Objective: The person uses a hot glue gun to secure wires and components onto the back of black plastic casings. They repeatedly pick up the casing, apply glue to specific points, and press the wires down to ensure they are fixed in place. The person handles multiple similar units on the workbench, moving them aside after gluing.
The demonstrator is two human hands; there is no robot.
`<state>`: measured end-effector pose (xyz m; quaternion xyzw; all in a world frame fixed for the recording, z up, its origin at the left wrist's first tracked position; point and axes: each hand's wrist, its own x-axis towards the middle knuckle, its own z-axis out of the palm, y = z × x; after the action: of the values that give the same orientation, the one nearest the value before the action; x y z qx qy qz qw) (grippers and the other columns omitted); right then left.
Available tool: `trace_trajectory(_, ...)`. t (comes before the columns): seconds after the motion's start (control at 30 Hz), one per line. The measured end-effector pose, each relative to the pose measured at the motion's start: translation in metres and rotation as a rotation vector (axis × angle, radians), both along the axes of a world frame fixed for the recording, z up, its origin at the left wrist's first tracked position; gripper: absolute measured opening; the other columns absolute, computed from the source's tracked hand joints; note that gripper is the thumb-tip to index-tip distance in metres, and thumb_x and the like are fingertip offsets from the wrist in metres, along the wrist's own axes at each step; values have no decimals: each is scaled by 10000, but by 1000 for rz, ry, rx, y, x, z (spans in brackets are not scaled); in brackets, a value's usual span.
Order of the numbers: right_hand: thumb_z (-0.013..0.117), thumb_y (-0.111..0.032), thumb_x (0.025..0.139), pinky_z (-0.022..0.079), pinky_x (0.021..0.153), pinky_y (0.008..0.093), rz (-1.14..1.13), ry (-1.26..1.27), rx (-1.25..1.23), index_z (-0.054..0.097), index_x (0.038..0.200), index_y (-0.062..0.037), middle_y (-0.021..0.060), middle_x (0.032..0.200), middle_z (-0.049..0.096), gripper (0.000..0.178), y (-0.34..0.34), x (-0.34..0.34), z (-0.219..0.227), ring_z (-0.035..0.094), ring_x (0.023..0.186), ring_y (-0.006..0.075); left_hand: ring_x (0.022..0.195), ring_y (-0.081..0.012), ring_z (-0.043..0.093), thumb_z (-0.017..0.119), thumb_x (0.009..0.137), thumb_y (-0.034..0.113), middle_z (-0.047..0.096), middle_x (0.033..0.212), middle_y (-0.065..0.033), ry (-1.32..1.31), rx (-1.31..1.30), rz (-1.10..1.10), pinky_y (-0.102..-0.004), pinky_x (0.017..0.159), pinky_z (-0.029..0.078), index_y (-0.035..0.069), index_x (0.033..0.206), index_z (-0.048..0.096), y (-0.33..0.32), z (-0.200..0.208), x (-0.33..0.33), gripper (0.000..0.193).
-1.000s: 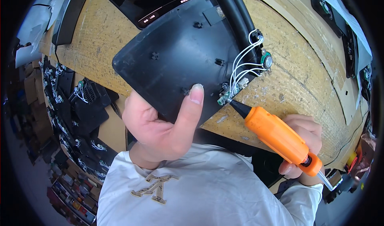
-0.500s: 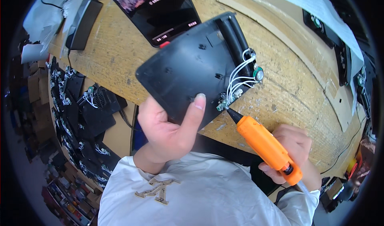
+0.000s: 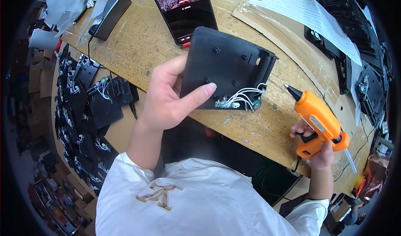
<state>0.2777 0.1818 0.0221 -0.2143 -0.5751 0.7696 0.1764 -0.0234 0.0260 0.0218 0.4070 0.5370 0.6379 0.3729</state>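
My left hand grips a black plastic housing panel by its left edge, thumb laid across the face and the fingers behind it. White wires run along the panel's lower edge from a small green circuit board to a round green-rimmed part at its lower right corner. My right hand is wrapped round the handle of an orange hot glue gun. Its dark nozzle points up and left, apart from the panel, and a clear glue stick sticks out of the back.
A phone with a lit screen lies behind the panel on the worn wooden table. Many similar wired black panels are heaped at the left. Cardboard and white foam sheet cover the far right, with more panels there.
The glue gun's nozzle has come away from the circuit board and moved up to the right. My left hand has turned the panel clockwise and more upright.
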Motion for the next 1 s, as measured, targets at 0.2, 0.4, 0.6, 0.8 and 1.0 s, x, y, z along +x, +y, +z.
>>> trace_trajectory(0.2,539,-540,858,487,830,421,-27,143,-225,609,1022,-19,160,1038,620,550,12,7,-27,571,1044,322,952,-122,612,607,819,-62,649,1036,-149,-101,106,70,-229,798,485,-83,1260,444,9,11,9,471)
trace_trajectory(0.4,521,-572,851,464,838,401,5,171,-224,616,1041,-27,159,1064,621,585,11,14,-25,558,1071,324,904,-108,611,597,858,-26,657,973,-94,-79,207,135,-229,809,479,-63,1238,474,40,4,23,401)
trace_trajectory(0.6,528,-598,843,448,850,384,-4,181,-228,618,1056,-34,149,1077,626,610,10,13,-29,551,1094,323,1220,-223,453,755,663,19,415,1344,-149,-194,293,-64,-348,989,405,-14,1424,212,33,-23,27,935)
trace_trajectory(0.8,538,-616,831,450,839,386,7,143,-221,622,1056,-34,132,1072,629,630,13,12,-27,554,1097,319,1321,-244,355,670,627,-100,259,1457,-131,-127,159,-258,-389,1040,372,65,1485,-7,20,-23,13,1105)
trace_trajectory(1.0,628,-596,778,516,788,378,-61,62,-162,637,999,-5,128,992,653,631,6,9,-23,616,1002,305,1329,-230,345,483,699,-202,238,1479,-133,-178,159,-224,-346,997,405,41,1487,23,18,-23,10,944)
